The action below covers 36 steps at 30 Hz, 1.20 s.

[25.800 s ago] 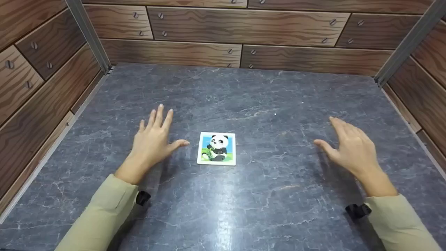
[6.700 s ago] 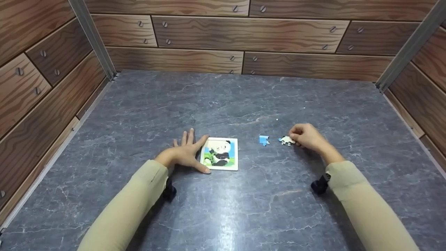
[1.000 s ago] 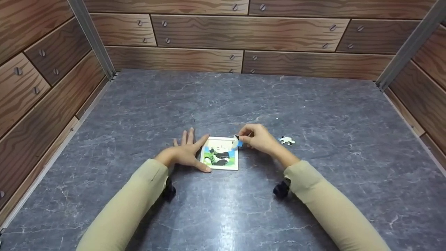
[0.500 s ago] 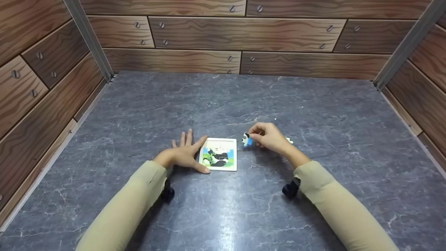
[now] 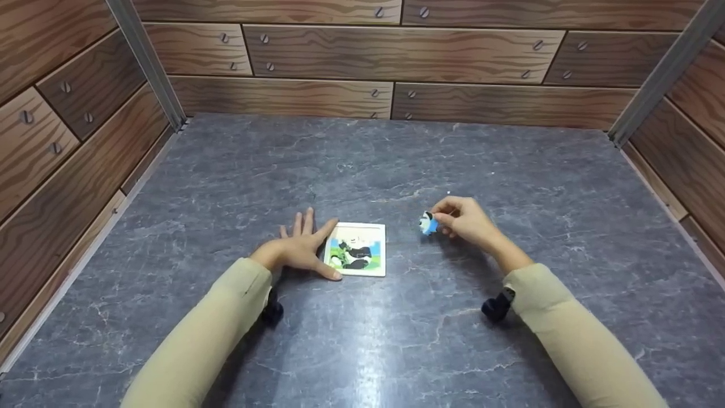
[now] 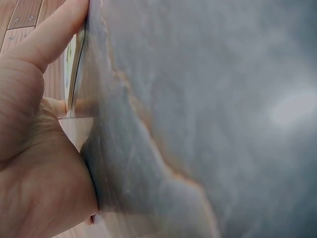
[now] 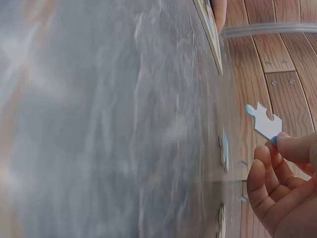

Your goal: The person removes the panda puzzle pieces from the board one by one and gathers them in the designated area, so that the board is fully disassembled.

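A small panda jigsaw puzzle in a white frame point(image 5: 383, 249) lies on the table, its upper part showing bare pale backing. My left hand point(image 5: 297, 250) rests at its left side, fingers spread, with thumb and forefinger along the frame's corners. Right of the frame, above the table, my right hand point(image 5: 469, 222) pinches a puzzle piece point(image 7: 266, 123) between thumb and fingertips; its face shows white, black and blue in the head view. Under that hand, the right wrist view shows a blue piece point(image 7: 225, 151) and another piece point(image 7: 221, 220) lying on the table.
The grey marbled tabletop point(image 5: 317, 158) is bounded by wood-print walls point(image 5: 317, 51) at the back and both sides. Metal posts point(image 5: 148, 62) stand at the back corners. A dark wrist camera point(image 5: 497, 306) hangs below the right sleeve.
From over the frame's upper right corner, my right hand has moved right with the piece still pinched. The left hand stays put. Much earlier, the panda picture was whole and both hands were apart from it.
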Each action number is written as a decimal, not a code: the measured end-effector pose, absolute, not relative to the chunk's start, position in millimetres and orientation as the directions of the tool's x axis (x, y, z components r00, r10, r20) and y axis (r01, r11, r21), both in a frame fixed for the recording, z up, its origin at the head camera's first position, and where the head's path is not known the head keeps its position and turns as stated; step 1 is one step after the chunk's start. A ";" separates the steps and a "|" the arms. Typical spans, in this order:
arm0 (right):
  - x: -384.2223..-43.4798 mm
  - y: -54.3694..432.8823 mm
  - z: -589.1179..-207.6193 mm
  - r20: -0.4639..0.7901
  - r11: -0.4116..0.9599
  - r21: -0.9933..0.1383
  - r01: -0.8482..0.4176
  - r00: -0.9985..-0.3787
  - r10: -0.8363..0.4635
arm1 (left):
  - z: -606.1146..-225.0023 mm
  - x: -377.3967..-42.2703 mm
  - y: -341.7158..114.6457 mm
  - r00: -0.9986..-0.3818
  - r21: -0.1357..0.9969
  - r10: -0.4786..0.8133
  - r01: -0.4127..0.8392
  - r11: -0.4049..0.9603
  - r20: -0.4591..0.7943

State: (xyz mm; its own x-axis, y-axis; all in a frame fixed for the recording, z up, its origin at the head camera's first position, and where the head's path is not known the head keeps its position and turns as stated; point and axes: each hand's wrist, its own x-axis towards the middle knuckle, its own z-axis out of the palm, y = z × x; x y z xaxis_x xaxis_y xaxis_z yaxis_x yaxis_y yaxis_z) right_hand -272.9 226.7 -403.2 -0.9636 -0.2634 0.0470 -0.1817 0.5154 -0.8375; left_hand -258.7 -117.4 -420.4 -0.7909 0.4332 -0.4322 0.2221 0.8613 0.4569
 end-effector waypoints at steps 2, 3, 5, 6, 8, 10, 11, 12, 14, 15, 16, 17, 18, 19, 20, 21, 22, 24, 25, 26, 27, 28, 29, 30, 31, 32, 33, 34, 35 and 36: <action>-273.3 234.1 -403.5 0.048 0.526 -0.832 -0.178 -0.967 -0.252 | -419.9 -259.0 -117.2 -0.788 0.462 0.436 0.221 0.859 -0.434; -273.2 237.7 -403.4 0.046 0.531 -0.830 -0.174 -0.968 -0.246 | -419.8 -259.0 -117.1 -0.787 0.465 0.438 0.220 0.857 -0.434; -273.2 244.5 -403.2 0.031 0.539 -0.828 -0.154 -0.972 -0.231 | -419.8 -258.9 -117.2 -0.785 0.471 0.440 0.218 0.855 -0.436; -272.8 247.5 -402.9 0.021 0.541 -0.829 -0.141 -0.975 -0.222 | -420.0 -258.7 -117.3 -0.784 0.473 0.440 0.216 0.854 -0.437; -271.9 254.3 -402.2 0.008 0.540 -0.833 -0.121 -0.978 -0.207 | -419.8 -258.8 -116.6 -0.785 0.472 0.439 0.216 0.855 -0.437; -271.4 260.9 -401.9 0.010 0.538 -0.835 -0.117 -0.980 -0.198 | -419.7 -258.8 -116.2 -0.787 0.467 0.437 0.217 0.857 -0.436; -270.9 264.2 -401.7 0.014 0.538 -0.835 -0.119 -0.981 -0.194 | -419.5 -258.7 -116.1 -0.788 0.466 0.436 0.217 0.858 -0.435; -270.6 267.8 -401.7 0.019 0.540 -0.833 -0.120 -0.982 -0.190 | -419.4 -258.7 -116.0 -0.789 0.466 0.436 0.218 0.858 -0.433; -270.1 274.8 -402.4 0.026 0.545 -0.829 -0.122 -0.983 -0.181 | -419.3 -258.4 -115.8 -0.790 0.466 0.438 0.221 0.857 -0.430; -269.7 278.1 -403.0 0.028 0.549 -0.827 -0.122 -0.984 -0.177 | -419.2 -258.3 -115.8 -0.790 0.466 0.439 0.223 0.856 -0.428; -269.3 281.4 -403.8 0.026 0.554 -0.824 -0.119 -0.985 -0.173 | -419.2 -258.2 -115.9 -0.790 0.466 0.440 0.225 0.856 -0.427; -269.0 284.6 -404.7 0.017 0.557 -0.823 -0.111 -0.985 -0.171 | -419.2 -258.0 -116.0 -0.790 0.465 0.440 0.225 0.856 -0.426; -268.5 287.6 -405.6 0.008 0.562 -0.821 -0.103 -0.986 -0.168 | -419.3 -258.0 -116.2 -0.791 0.462 0.438 0.226 0.858 -0.427; -267.9 290.4 -406.4 0.003 0.565 -0.820 -0.097 -0.986 -0.165 | -419.3 -257.8 -116.4 -0.791 0.460 0.437 0.226 0.859 -0.428; -267.4 293.5 -407.3 0.000 0.572 -0.815 -0.094 -0.987 -0.163 | -419.2 -257.8 -116.5 -0.791 0.459 0.437 0.226 0.859 -0.429; -266.8 296.7 -407.4 -0.006 0.576 -0.813 -0.088 -0.987 -0.158 | -419.2 -257.7 -116.4 -0.790 0.457 0.437 0.228 0.860 -0.429; -266.4 299.5 -407.9 -0.011 0.579 -0.811 -0.081 -0.988 -0.154 | -419.3 -257.6 -116.8 -0.790 0.456 0.437 0.228 0.860 -0.430; -265.4 305.1 -408.2 -0.013 0.584 -0.809 -0.072 -0.990 -0.141 | -419.1 -257.5 -117.2 -0.789 0.454 0.438 0.230 0.861 -0.431; -265.0 308.1 -408.3 -0.013 0.587 -0.806 -0.069 -0.991 -0.134 | -419.1 -257.4 -117.2 -0.789 0.454 0.440 0.232 0.860 -0.430; -264.8 311.4 -408.7 -0.013 0.591 -0.804 -0.067 -0.991 -0.130 | -419.0 -257.5 -117.3 -0.789 0.453 0.440 0.233 0.861 -0.430; -264.4 314.4 -409.1 -0.015 0.592 -0.803 -0.064 -0.992 -0.128 | -418.9 -257.5 -117.3 -0.788 0.452 0.440 0.233 0.861 -0.430; -264.3 317.5 -409.7 -0.017 0.595 -0.801 -0.062 -0.992 -0.126 | -418.8 -257.5 -117.2 -0.788 0.452 0.439 0.233 0.861 -0.431; -264.3 320.3 -410.3 -0.019 0.598 -0.799 -0.060 -0.992 -0.125 | -418.9 -257.6 -117.2 -0.788 0.452 0.439 0.232 0.861 -0.431; -264.6 323.1 -411.2 -0.022 0.602 -0.796 -0.058 -0.992 -0.124 | -419.0 -257.7 -117.2 -0.789 0.452 0.438 0.232 0.861 -0.431; -264.8 325.7 -411.8 -0.023 0.605 -0.794 -0.056 -0.992 -0.122 | -419.2 -257.9 -117.2 -0.788 0.454 0.439 0.230 0.860 -0.432; -265.1 328.3 -412.4 -0.024 0.609 -0.791 -0.054 -0.992 -0.120 | -419.4 -258.0 -117.2 -0.788 0.456 0.439 0.229 0.860 -0.432; -265.4 330.6 -412.8 -0.027 0.614 -0.788 -0.049 -0.993 -0.115 | -419.6 -258.2 -117.1 -0.787 0.459 0.440 0.229 0.859 -0.432; -265.8 332.8 -413.0 -0.027 0.621 -0.783 -0.047 -0.994 -0.108 | -419.9 -258.3 -117.1 -0.787 0.461 0.442 0.228 0.857 -0.432; -266.3 334.8 -413.1 -0.026 0.627 -0.778 -0.044 -0.994 -0.102 | -420.0 -258.4 -117.1 -0.786 0.463 0.442 0.227 0.857 -0.432; -266.8 336.8 -413.2 -0.027 0.634 -0.772 -0.041 -0.995 -0.097 | -420.2 -258.4 -117.2 -0.786 0.465 0.442 0.226 0.856 -0.432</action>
State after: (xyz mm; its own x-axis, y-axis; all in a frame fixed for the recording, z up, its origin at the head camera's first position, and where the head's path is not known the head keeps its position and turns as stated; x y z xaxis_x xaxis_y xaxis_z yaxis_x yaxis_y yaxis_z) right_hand -266.8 336.8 -413.2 -0.9949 -0.0972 -0.0269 -0.0411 0.6344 -0.7719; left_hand -258.4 -117.2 -420.2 -0.7862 0.4423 -0.4317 0.2265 0.8560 0.4647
